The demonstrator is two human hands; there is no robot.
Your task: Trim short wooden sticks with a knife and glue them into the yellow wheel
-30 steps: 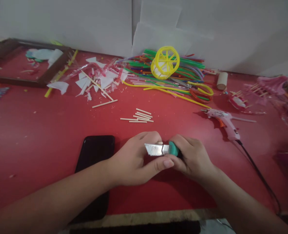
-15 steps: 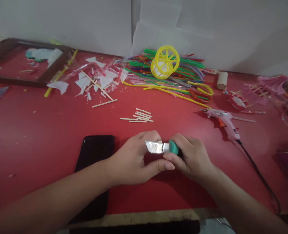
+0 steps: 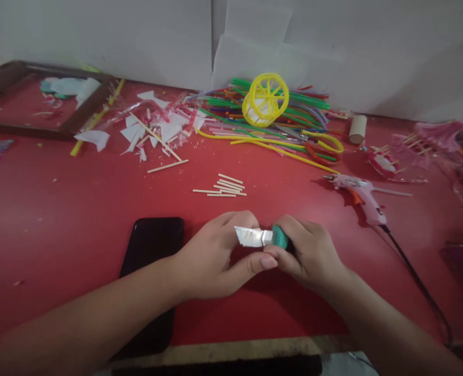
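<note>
One knife [image 3: 254, 237] sat between two hands: the right hand [image 3: 313, 256] clenched its handle, the left hand [image 3: 211, 261] curled by the blade, grip unclear. One phone [image 3: 153, 245] and one glue gun [image 3: 358, 190] lay nearby.

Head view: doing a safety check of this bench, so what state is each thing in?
utility knife, blade out, gripped by right hand
left hand, curled beside the blade, contents hidden
phone, screen dark, lying flat
glue gun, lying on its side, untouched
yellow wheel, resting on straws

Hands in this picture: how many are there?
2. The right hand grips a green-handled utility knife; the left hand curls at its silver blade, both over the red table. None seems hidden.
</note>
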